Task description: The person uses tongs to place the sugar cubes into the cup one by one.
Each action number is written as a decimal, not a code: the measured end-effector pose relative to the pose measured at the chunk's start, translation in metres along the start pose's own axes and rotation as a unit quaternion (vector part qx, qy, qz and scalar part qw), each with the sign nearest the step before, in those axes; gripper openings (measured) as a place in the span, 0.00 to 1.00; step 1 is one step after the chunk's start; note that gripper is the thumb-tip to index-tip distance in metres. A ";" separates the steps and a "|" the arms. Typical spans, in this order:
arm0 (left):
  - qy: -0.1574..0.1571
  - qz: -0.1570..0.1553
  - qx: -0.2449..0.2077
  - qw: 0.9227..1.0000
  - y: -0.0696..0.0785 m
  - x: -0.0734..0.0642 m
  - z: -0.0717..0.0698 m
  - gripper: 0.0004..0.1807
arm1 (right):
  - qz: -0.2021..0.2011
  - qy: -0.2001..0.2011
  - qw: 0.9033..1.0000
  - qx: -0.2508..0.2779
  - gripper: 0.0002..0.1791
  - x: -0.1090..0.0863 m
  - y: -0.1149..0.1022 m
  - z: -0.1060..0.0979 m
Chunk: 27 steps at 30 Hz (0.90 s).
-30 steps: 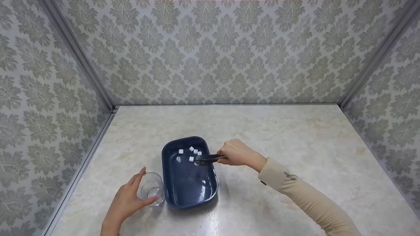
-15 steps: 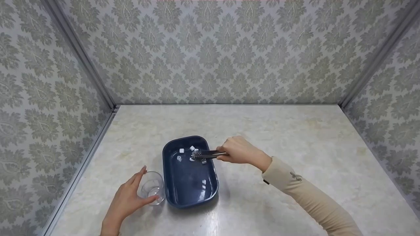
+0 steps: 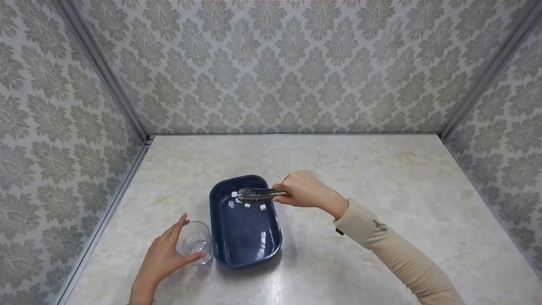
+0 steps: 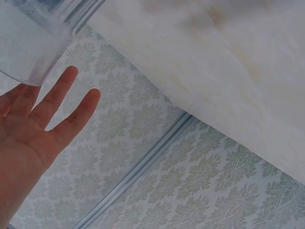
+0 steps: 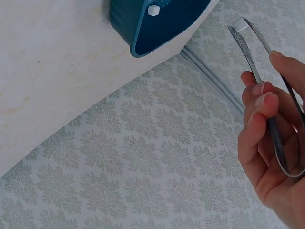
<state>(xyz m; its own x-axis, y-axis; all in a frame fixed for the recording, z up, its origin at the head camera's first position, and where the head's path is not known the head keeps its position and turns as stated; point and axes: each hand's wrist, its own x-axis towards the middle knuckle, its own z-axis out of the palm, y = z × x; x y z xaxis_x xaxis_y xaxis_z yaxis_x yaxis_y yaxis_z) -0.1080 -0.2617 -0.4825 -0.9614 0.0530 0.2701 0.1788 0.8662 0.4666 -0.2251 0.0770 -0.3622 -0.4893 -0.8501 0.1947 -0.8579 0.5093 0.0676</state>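
Observation:
My right hand grips a pair of dark metal tongs with perforated tips, held over the far end of the blue rectangular dish. In the right wrist view, a small white cube sits between the tips of the tongs. Several more white cubes, such as this loose cube, lie in the dish, some partly covered by the tongs. Left of the dish, a clear glass stands on the table, and my left hand holds it between thumb and fingers.
The pale marbled table meets a patterned wall at the back, with further walls on both sides. Dish and glass stand close together, the glass at the dish's left rim. A beige sleeve covers my right forearm.
The tongs have moved away from me and slightly left, from beside the cubes to over them. One cube now lies nearer the dish's right wall. The left hand and glass have stayed in place.

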 end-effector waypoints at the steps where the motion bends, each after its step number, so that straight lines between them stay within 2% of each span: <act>1: -0.001 -0.001 0.001 1.000 0.000 0.000 0.000 0.58 | -0.001 0.001 1.000 -0.001 0.16 0.001 -0.001 -0.001; 8: -0.006 0.000 -0.006 1.000 0.000 0.000 0.000 0.60 | -0.008 0.005 1.000 0.001 0.18 0.004 -0.006 -0.006; 17: -0.014 -0.008 -0.011 1.000 0.000 -0.001 0.000 0.62 | -0.045 0.048 0.998 0.001 0.16 0.012 -0.015 -0.011; 27: -0.017 -0.013 -0.002 1.000 0.001 0.001 -0.001 0.62 | -0.058 0.035 0.998 0.007 0.13 0.023 -0.033 -0.015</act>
<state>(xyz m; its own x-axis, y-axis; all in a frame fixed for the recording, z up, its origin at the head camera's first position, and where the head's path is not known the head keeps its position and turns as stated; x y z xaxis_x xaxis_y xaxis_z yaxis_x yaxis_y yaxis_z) -0.1082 -0.2616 -0.4814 -0.9720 0.0477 0.2300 0.1554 0.8651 0.4769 -0.2062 0.0425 -0.3450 -0.3755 -0.8914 0.2536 -0.9104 0.4060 0.0790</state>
